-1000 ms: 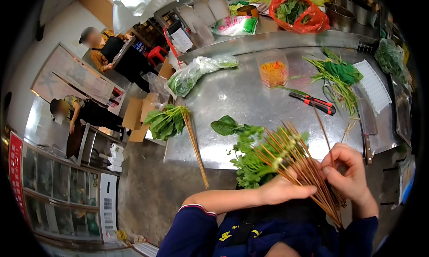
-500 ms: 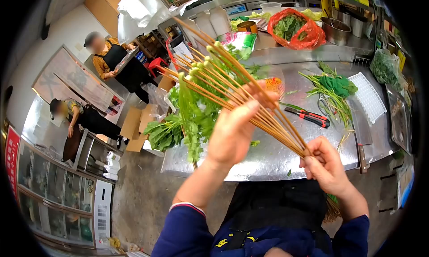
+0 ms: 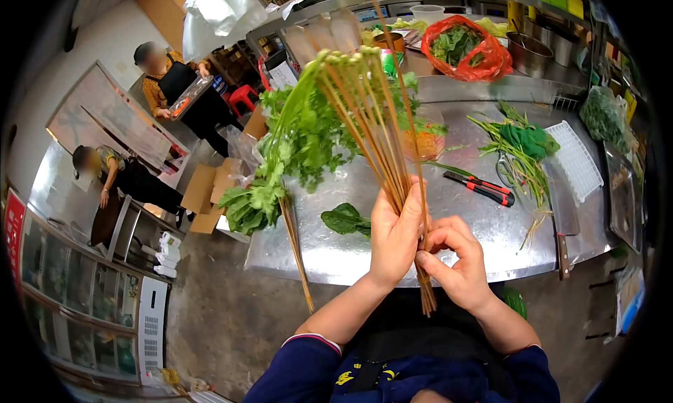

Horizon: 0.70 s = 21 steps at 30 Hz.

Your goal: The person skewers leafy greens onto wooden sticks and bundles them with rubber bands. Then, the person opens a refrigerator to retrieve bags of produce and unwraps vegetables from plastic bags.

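Observation:
My left hand (image 3: 397,236) is wrapped round a bundle of brown sticks (image 3: 375,147), held upright above the near edge of the metal table (image 3: 322,245). Leafy green herbs (image 3: 308,133) hang to the left from the bundle's top, their pale stems at the stick tips. Close beside it, my right hand (image 3: 454,263) pinches the lower part of a stick at the bundle's right side. A dark green leaf (image 3: 345,219) lies on the table left of my hands. Further left, another leafy bunch (image 3: 245,208) has sticks (image 3: 296,252) reaching past the table edge.
A red-black cutter (image 3: 480,189), scissors (image 3: 503,170), green stems (image 3: 522,147), a white rack (image 3: 573,161) and a knife (image 3: 563,252) lie right. Behind are an orange tub (image 3: 426,142) and red bag (image 3: 466,49). Two people (image 3: 184,80) (image 3: 123,175) are at left.
The bundle has been raised from low over the table edge and turned upright, its herbs now hanging left. Both hands have come close together at its lower part.

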{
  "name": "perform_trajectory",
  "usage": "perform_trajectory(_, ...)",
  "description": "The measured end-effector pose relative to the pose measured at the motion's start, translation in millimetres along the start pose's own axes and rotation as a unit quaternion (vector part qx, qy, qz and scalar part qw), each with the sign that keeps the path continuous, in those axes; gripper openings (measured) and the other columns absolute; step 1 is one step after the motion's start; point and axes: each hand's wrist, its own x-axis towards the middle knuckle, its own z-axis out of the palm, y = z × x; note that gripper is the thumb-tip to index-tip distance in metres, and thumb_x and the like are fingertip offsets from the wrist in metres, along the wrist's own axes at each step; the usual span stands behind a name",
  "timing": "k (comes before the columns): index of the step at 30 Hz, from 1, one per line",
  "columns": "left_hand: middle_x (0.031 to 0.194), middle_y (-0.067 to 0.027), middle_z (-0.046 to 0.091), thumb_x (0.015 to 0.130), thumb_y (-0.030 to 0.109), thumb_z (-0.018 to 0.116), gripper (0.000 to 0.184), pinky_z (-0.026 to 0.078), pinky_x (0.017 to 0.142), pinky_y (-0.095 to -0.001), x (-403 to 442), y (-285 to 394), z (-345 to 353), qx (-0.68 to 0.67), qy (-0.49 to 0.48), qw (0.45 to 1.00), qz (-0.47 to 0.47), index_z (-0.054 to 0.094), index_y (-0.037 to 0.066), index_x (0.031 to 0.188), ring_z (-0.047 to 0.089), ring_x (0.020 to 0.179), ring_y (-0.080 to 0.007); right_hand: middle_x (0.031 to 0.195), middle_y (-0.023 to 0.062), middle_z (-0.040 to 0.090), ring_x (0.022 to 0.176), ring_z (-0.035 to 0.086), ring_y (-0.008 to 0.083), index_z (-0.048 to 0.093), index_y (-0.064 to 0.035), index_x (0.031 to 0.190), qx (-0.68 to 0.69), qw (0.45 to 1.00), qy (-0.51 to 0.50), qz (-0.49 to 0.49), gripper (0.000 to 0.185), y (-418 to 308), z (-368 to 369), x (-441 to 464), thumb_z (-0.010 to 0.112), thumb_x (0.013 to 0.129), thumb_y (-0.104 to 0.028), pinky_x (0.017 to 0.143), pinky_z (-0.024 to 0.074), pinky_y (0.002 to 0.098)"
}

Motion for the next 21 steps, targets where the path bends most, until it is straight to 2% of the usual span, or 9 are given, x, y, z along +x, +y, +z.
perform_trajectory(1, 0.061, 0.0022, 0.039, 0.094, 0.024, 0.045, 0.022, 0.032, 0.046, -0.0195, 0, -3, -2, 0.023, 0.004, 1.0, 0.002, 0.047, 0.003, 0.1, 0.033, 0.048, -0.0044, 0.075, 0.0062, 0.055, 0.062, 0.056, 0.0138, 0.058, 0.001, 0.08, -0.005, 0.999, 0.007, 0.041, 0.016, -3, 0, 0, 0.068, 0.071, -0.009, 0.055, 0.0444, 0.0234)
perform_trajectory(4, 0.061, 0.0036, 0.038, 0.094, 0.025, 0.043, 0.023, 0.03, 0.044, -0.0184, -2, -8, -7, 0.074, 0.015, 0.997, 0.009, 0.047, 0.003, 0.098, 0.032, 0.049, -0.0028, 0.071, 0.0061, 0.055, 0.06, 0.056, 0.013, 0.058, 0.0016, 0.08, 0.059, 0.988, -0.045, 0.136, 0.015, -4, 0, -3, 0.068, 0.071, -0.007, 0.055, 0.0449, 0.0233)
perform_trajectory(10, 0.059, 0.0051, 0.036, 0.095, 0.026, 0.042, 0.024, 0.027, 0.043, -0.0175, -4, 3, -8, 0.107, 0.013, 0.994, -0.005, 0.047, 0.002, 0.095, 0.03, 0.049, -0.0017, 0.071, 0.0057, 0.057, 0.061, 0.058, 0.0114, 0.059, 0.0021, 0.079, 0.097, 0.987, -0.013, 0.131, 0.011, -11, 6, 0, 0.067, 0.072, -0.003, 0.056, 0.046, 0.023)
perform_trajectory(13, 0.059, 0.0043, 0.035, 0.095, 0.025, 0.041, 0.024, 0.026, 0.042, -0.0179, -3, 0, -13, 0.079, -0.011, 0.997, -0.007, 0.047, 0.002, 0.095, 0.03, 0.048, -0.0025, 0.071, 0.0045, 0.056, 0.061, 0.056, 0.0101, 0.06, 0.001, 0.077, 0.127, 0.985, 0.024, 0.115, 0.01, -11, 3, 4, 0.068, 0.072, -0.003, 0.056, 0.0444, 0.0224)
perform_trajectory(17, 0.058, 0.0035, 0.035, 0.095, 0.026, 0.04, 0.024, 0.026, 0.041, -0.0185, -4, 1, -13, 0.045, 0.002, 0.999, -0.008, 0.047, 0.002, 0.094, 0.03, 0.046, -0.0034, 0.071, 0.0035, 0.056, 0.063, 0.052, 0.0089, 0.059, -0.0006, 0.075, 0.152, 0.979, 0.069, 0.115, 0.008, -22, -10, 10, 0.067, 0.072, -0.001, 0.057, 0.0408, 0.0221)
perform_trajectory(21, 0.056, 0.0039, 0.036, 0.095, 0.026, 0.041, 0.025, 0.027, 0.04, -0.0185, 1, 10, -8, 0.05, -0.002, 0.999, 0.0, 0.047, 0.002, 0.093, 0.031, 0.046, -0.0029, 0.073, 0.0047, 0.056, 0.064, 0.052, 0.0096, 0.058, 0.0003, 0.077, 0.16, 0.98, 0.075, 0.095, 0.008, -32, -12, 15, 0.066, 0.074, -0.001, 0.058, 0.0417, 0.0221)
